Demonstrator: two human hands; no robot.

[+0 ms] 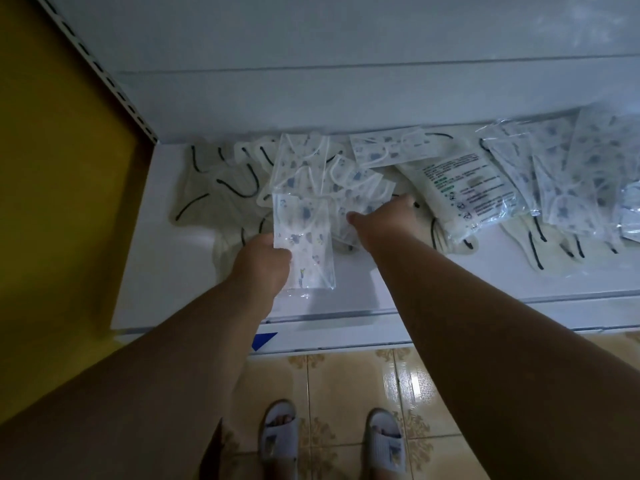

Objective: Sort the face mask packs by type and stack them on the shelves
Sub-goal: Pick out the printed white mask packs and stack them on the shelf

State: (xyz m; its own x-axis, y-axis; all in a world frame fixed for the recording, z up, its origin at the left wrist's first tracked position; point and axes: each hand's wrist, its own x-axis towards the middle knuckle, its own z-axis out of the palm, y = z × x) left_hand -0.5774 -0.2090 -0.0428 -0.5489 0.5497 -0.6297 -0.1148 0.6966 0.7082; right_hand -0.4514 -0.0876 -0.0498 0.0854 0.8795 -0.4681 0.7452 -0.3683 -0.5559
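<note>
On the white shelf (166, 271) lies a loose heap of face mask packs. My left hand (261, 263) grips a clear pack of printed masks (304, 244) by its left edge, held a little above the shelf front. My right hand (388, 220) reaches into the heap of printed packs (332, 174), its thumb and fingers on one pack; the fingertips are hidden. Cream masks with black ear loops (221, 188) lie at the left. A cream pack with green text (464, 188) lies to the right of my right hand.
More printed packs (568, 174) pile at the far right, with cream masks (540, 244) under them. A yellow side panel (52, 168) and a slotted upright (104, 77) bound the shelf on the left. Tiled floor (346, 393) and my slippered feet lie below.
</note>
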